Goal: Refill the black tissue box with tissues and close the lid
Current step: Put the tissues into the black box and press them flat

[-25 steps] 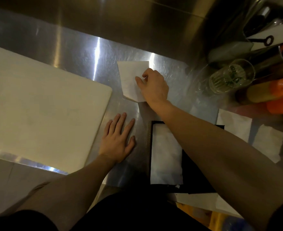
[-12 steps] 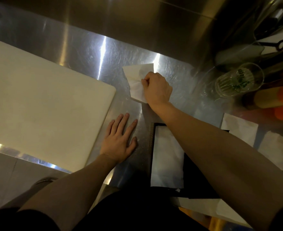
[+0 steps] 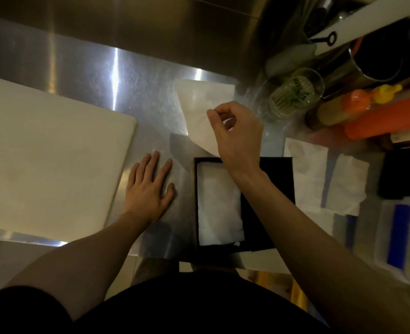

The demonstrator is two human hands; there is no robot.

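Observation:
The black tissue box [image 3: 269, 179] lies open on the steel counter in front of me, with a folded white tissue stack [image 3: 217, 208] in its left half. My right hand [image 3: 237, 136] pinches one white tissue [image 3: 201, 112] by its edge and holds it lifted just beyond the box's far rim. My left hand [image 3: 151, 189] rests flat on the counter to the left of the box, fingers spread. Two more loose tissues [image 3: 307, 160] [image 3: 346, 184] lie to the right of the box. My right forearm hides part of the box's right half.
A large white cutting board [image 3: 42, 160] covers the counter's left side. A glass [image 3: 295, 92], orange squeeze bottles [image 3: 380, 116] and a metal pot [image 3: 382, 59] crowd the back right. A clear plastic container with a blue stripe [image 3: 401, 239] sits at the right edge.
My right hand has lifted the tissue off the counter and brought it back toward the box. My left hand has stayed flat in place.

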